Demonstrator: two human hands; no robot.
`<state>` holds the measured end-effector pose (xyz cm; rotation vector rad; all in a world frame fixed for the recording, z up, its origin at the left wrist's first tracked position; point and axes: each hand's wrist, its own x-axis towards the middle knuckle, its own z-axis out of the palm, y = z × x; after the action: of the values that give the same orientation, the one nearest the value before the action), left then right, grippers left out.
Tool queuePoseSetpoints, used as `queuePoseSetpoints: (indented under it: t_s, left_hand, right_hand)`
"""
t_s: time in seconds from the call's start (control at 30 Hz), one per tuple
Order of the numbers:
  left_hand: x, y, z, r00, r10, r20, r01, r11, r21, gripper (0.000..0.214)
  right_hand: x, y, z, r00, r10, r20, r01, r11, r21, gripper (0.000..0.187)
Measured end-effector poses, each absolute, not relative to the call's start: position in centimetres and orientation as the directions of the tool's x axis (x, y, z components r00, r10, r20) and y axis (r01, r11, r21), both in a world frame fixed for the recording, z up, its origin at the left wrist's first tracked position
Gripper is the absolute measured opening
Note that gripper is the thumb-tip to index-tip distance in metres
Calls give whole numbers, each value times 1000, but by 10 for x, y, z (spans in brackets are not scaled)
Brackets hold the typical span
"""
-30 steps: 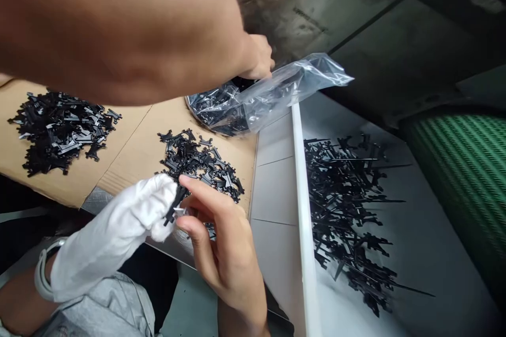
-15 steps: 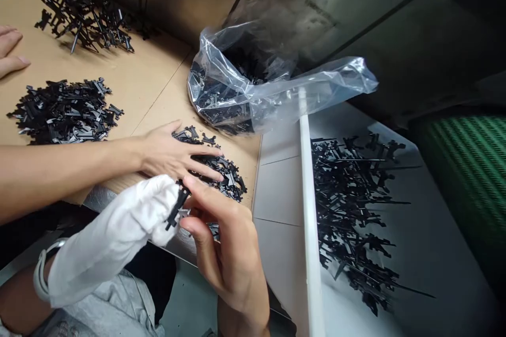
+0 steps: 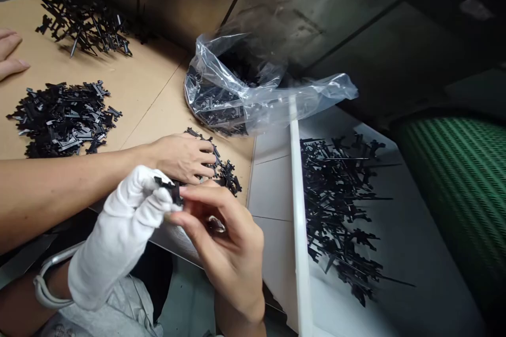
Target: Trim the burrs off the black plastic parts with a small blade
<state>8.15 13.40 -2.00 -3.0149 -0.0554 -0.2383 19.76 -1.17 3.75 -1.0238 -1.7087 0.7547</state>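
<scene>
Black plastic part [image 3: 169,188] pinched between gloved left hand [image 3: 122,237] and thumb and forefinger of right hand [image 3: 233,258], held over cardboard sheet [image 3: 154,121] edge, just beside co-worker's hand [image 3: 179,158] on loose parts pile [image 3: 227,176].

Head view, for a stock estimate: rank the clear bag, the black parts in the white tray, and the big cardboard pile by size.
Tray parts and clear bag look alike, nearness unsure; then the cardboard pile.
</scene>
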Motion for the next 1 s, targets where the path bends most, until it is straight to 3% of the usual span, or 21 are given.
queuePoseSetpoints:
  t_s: [0.13,0.23,0.43,0.5,0.63,0.8,0.87,1.0]
  left_hand:
    - [87,143,-21,983,-88,163,-61,-984,-169,13]
    - [86,147,-21,971,-160,178,-119,-967,-225,16]
    - [84,144,-26,966,-68,251,7,-958,-286,26]
    - [84,139,-27,961,-25,276,60,-953,-297,29]
    - [85,132,-14,952,1,307,108,-936,-334,28]
    - [97,156,48,962,-12,273,146,-821,-551,44]
    - [114,180,79,980,-15,197,141,-643,-753,60]
    - [162,238,112,998,63,-20,23,-614,-789,72]
  right_hand:
    - [200,-11,40,-121,864,488,325,499,-803,18]
    - [207,-12,41,-190,817,545,423,569,-705,28]
    - [214,-14,41,-374,728,575,589,665,-459,28]
    - [214,-14,43,-373,732,570,601,659,-453,22]
    - [214,-12,44,-367,755,543,609,637,-473,49]
    - [209,-11,40,-418,758,501,592,645,-483,43]
    - [207,-10,39,-420,758,499,572,648,-502,44]
    - [205,-10,39,-405,775,485,548,630,-550,39]
